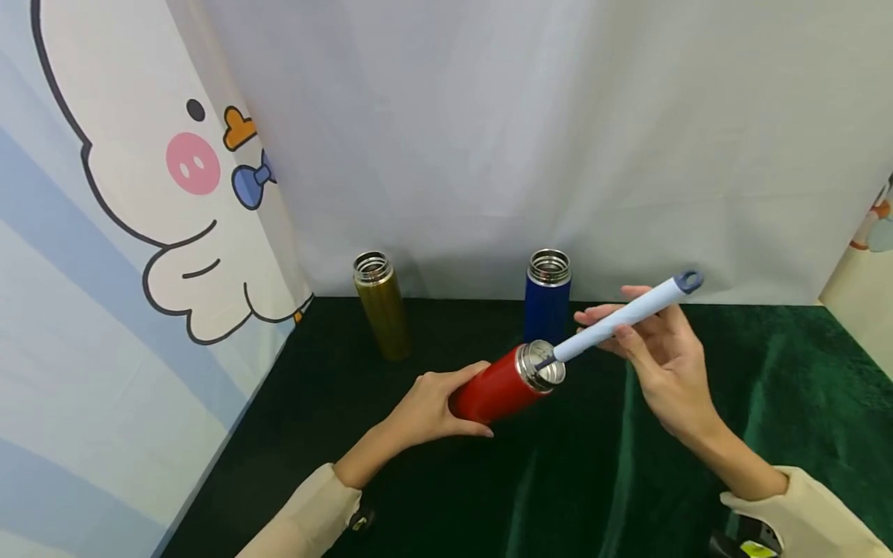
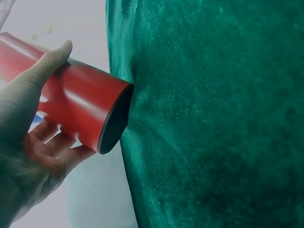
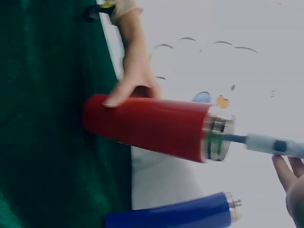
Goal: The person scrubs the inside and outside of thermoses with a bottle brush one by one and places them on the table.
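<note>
My left hand (image 1: 427, 407) grips a red vacuum bottle (image 1: 494, 387) around its lower body. The lidless bottle is tilted, its bare steel mouth facing up and to the right. In the left wrist view, its dark base (image 2: 115, 121) shows beyond my fingers. Between thumb and fingers, my right hand (image 1: 673, 364) holds the light blue handle of a bottle brush (image 1: 621, 322). A dark stem runs from that handle into the red bottle's mouth; the brush head is hidden inside. The handle's dark blue end, with a hanging hole, points up to the right.
A blue bottle (image 1: 546, 308) stands lidless just behind the red one, partly covered by it. Farther left is a gold bottle (image 1: 384, 318), also upright and lidless. Dark green cloth (image 1: 432, 496) covers the table, and a pale curtain (image 1: 446, 155) hangs along its back edge.
</note>
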Motion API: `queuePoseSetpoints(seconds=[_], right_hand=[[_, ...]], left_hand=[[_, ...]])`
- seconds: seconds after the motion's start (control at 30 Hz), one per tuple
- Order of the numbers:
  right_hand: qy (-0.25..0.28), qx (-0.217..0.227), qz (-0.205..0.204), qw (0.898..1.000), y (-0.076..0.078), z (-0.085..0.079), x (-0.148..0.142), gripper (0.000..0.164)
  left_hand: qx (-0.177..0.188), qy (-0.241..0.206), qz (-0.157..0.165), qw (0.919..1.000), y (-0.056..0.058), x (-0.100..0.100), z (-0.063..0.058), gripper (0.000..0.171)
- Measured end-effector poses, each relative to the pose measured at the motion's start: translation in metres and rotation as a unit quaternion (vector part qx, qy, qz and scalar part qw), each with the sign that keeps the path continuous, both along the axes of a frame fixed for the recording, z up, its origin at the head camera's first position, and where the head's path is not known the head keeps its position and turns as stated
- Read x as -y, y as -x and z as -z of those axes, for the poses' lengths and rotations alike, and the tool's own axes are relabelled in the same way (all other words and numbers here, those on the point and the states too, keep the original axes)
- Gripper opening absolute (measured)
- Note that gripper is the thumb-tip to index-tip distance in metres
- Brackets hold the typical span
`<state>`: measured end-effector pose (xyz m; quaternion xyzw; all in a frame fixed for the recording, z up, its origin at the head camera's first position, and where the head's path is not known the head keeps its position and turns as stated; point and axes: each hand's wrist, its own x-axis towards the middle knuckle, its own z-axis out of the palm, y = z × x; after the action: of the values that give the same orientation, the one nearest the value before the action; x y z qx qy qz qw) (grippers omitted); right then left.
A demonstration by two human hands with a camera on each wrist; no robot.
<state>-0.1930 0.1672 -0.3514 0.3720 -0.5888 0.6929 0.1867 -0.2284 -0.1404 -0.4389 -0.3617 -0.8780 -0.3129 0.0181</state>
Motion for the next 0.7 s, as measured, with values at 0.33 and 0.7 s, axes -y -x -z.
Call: queuePoseSetpoints(seconds=[0.33, 0.7], right_hand=[[0.122, -0.061, 0.069, 0.988, -0.008, -0.041, -0.018, 0.036], [-0.041, -0.024, 0.133, 0.99, -0.008, -0.079, -0.029, 0.042]], left_hand=[[0.013, 0.004, -0.003, 0.9999, 0.002, 0.002, 0.004, 0.082], [0.01, 0.013, 0.023, 0.9996, 0.004, -0.004, -0.001, 0.082]])
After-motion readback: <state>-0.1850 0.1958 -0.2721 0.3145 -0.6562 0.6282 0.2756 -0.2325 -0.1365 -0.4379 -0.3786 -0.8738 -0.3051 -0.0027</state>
